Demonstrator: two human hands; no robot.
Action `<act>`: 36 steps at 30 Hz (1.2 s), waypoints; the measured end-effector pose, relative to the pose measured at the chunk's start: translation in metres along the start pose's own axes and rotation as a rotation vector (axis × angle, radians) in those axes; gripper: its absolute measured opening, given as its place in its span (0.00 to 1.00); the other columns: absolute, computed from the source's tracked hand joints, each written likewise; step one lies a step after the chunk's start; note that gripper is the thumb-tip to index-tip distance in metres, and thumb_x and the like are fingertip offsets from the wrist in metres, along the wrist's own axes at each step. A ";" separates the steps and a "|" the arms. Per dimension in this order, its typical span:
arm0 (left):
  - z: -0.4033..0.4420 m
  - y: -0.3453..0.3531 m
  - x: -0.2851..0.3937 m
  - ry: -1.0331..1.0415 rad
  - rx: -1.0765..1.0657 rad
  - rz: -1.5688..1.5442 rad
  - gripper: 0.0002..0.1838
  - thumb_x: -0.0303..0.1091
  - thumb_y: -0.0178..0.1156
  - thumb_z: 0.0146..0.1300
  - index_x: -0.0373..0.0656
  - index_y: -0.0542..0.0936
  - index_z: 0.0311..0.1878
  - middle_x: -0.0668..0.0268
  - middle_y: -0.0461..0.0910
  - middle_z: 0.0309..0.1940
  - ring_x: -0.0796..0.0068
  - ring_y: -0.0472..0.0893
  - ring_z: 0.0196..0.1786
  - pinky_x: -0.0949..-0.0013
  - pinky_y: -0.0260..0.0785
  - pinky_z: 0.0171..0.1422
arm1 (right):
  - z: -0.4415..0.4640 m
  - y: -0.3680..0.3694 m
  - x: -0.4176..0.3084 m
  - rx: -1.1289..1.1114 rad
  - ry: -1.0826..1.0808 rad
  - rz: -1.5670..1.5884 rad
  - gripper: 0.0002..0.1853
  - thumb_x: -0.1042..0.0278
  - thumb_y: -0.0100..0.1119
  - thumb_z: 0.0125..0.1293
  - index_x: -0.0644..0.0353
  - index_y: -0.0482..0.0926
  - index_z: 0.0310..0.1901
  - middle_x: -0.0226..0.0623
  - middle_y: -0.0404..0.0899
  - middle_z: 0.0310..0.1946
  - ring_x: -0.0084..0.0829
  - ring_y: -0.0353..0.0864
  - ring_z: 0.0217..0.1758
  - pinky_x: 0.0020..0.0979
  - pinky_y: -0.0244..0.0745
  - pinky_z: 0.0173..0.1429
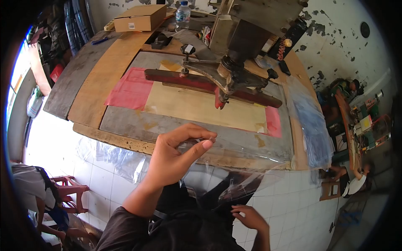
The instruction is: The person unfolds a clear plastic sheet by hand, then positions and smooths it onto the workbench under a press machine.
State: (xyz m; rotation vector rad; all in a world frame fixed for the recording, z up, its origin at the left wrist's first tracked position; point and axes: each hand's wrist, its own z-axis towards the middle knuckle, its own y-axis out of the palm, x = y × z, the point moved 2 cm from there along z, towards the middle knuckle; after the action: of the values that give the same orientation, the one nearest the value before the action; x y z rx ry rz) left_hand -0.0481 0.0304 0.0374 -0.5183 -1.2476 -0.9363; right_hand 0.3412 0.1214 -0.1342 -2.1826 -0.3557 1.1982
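My left hand is closed in a pinch, thumb against fingertips, on the edge of a clear plastic sheet. The sheet spreads to the right and hangs over the table's front edge in front of my body. Lower down, my right hand is in the air near my body, fingers loosely apart, with nothing visible in it. Beyond my left hand is a press machine with a long red-and-dark bar. Under that bar lies a yellowish flat sheet with red patches at both ends, on a grey board.
Bluish clear plastic sheets lie piled at the table's right side. More clear plastic hangs by the front left edge. A cardboard box and water bottle stand behind. A seated person is at left; others sit far right.
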 end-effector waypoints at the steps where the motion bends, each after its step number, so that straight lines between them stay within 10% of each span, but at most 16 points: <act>1: -0.001 0.002 0.003 0.030 -0.009 0.036 0.08 0.27 0.70 0.70 0.35 0.89 0.49 0.60 0.89 0.46 0.74 0.86 0.50 0.69 0.76 0.59 | -0.007 -0.025 -0.021 -0.025 0.147 0.114 0.11 0.60 0.66 0.74 0.55 0.89 0.50 0.39 0.89 0.56 0.45 0.88 0.59 0.40 0.81 0.64; 5: -0.006 0.014 0.012 0.162 -0.064 0.225 0.06 0.26 0.70 0.68 0.37 0.89 0.47 0.60 0.89 0.44 0.71 0.87 0.48 0.68 0.77 0.56 | -0.021 -0.107 -0.114 -0.127 -0.194 0.309 0.09 0.64 0.73 0.70 0.60 0.90 0.44 0.37 0.91 0.38 0.34 0.91 0.40 0.31 0.83 0.43; 8: -0.013 0.025 0.009 0.198 -0.065 0.227 0.06 0.25 0.72 0.66 0.38 0.89 0.44 0.60 0.89 0.40 0.67 0.88 0.45 0.67 0.78 0.51 | -0.003 -0.110 -0.142 0.664 -0.823 0.562 0.15 0.61 0.82 0.58 0.62 0.89 0.40 0.40 0.89 0.36 0.31 0.87 0.36 0.29 0.78 0.38; 10: -0.017 0.032 0.010 0.215 -0.069 0.260 0.05 0.23 0.72 0.64 0.38 0.90 0.43 0.60 0.89 0.39 0.66 0.88 0.43 0.67 0.78 0.50 | 0.026 -0.132 -0.193 1.094 -0.761 -0.051 0.27 0.51 0.86 0.52 0.61 0.87 0.47 0.44 0.88 0.41 0.38 0.86 0.40 0.35 0.78 0.41; 13: -0.025 0.032 0.010 0.260 -0.087 0.344 0.06 0.22 0.73 0.62 0.38 0.90 0.42 0.60 0.90 0.37 0.65 0.88 0.40 0.66 0.78 0.48 | 0.065 -0.149 -0.222 1.084 -0.648 -0.431 0.27 0.50 0.86 0.49 0.60 0.87 0.45 0.40 0.88 0.39 0.39 0.86 0.41 0.38 0.77 0.42; 16: -0.028 0.026 0.004 0.297 -0.111 0.418 0.06 0.24 0.75 0.61 0.38 0.90 0.41 0.61 0.89 0.35 0.64 0.88 0.38 0.65 0.79 0.43 | 0.092 -0.146 -0.196 0.612 -0.596 -0.175 0.17 0.63 0.85 0.50 0.58 0.88 0.39 0.34 0.87 0.30 0.36 0.87 0.33 0.38 0.77 0.41; 26: -0.028 0.020 0.000 0.181 -0.173 0.413 0.14 0.32 0.79 0.60 0.37 0.88 0.45 0.57 0.91 0.46 0.59 0.91 0.51 0.62 0.82 0.53 | 0.092 -0.151 -0.186 0.619 -0.626 -0.008 0.13 0.73 0.83 0.52 0.61 0.86 0.37 0.37 0.87 0.29 0.37 0.86 0.31 0.33 0.76 0.35; 36: -0.029 0.022 -0.012 0.172 -0.242 0.371 0.11 0.32 0.77 0.63 0.40 0.90 0.46 0.60 0.92 0.39 0.65 0.92 0.40 0.68 0.81 0.44 | 0.097 -0.140 -0.213 0.648 -0.604 0.145 0.12 0.68 0.81 0.59 0.61 0.89 0.41 0.37 0.88 0.36 0.32 0.87 0.38 0.30 0.78 0.43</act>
State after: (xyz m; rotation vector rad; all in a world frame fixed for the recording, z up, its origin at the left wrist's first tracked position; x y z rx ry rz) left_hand -0.0136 0.0235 0.0208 -0.8118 -0.8494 -0.7993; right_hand 0.1511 0.1606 0.0576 -1.2877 -0.0280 1.7511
